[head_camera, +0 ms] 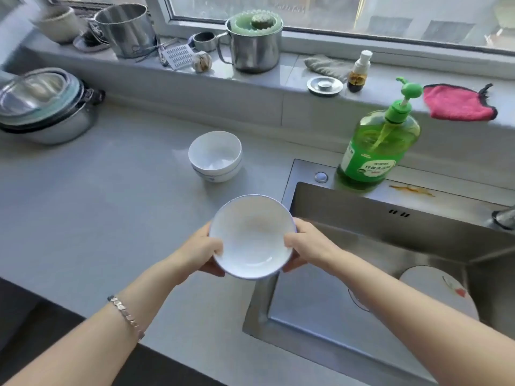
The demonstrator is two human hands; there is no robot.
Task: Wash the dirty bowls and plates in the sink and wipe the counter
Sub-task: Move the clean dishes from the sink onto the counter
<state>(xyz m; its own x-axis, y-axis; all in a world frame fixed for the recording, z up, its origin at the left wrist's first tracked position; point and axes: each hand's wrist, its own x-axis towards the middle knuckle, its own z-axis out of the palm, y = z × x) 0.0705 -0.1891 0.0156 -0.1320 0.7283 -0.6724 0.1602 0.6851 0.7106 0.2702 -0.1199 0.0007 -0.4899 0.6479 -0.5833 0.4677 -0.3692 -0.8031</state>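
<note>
1. KITCHEN SINK: The left hand [200, 252] grips the near-left rim of a white bowl [250, 238], thumb over the inside and fingers curled beneath. The right hand [309, 246] clasps the opposite rim the same way, a two-sided hold that probably keeps slippery china level.
2. The bowl hangs in the air over the seam where the grey counter [97, 190] meets the left edge of the sink [362, 218], its mouth tipped toward the person as if for inspection (a faint tan haze at its centre may be residue or just blur).
3. Beyond it, a stack of white bowls [215, 156] stands on the counter, apart from the basin. This looks like the parking spot for finished pieces.
4. Down in the basin lies a plate [429, 285] with a red smear, partly hidden behind the right forearm and evidently not yet washed.
5. A green soap bottle [376, 151] stands on the sink ledge, handy to the basin, with an orange streak [412, 190] just beside it.
6. A pink cloth [457, 103] lies on the windowsill, likely kept for wiping the counter.
</note>
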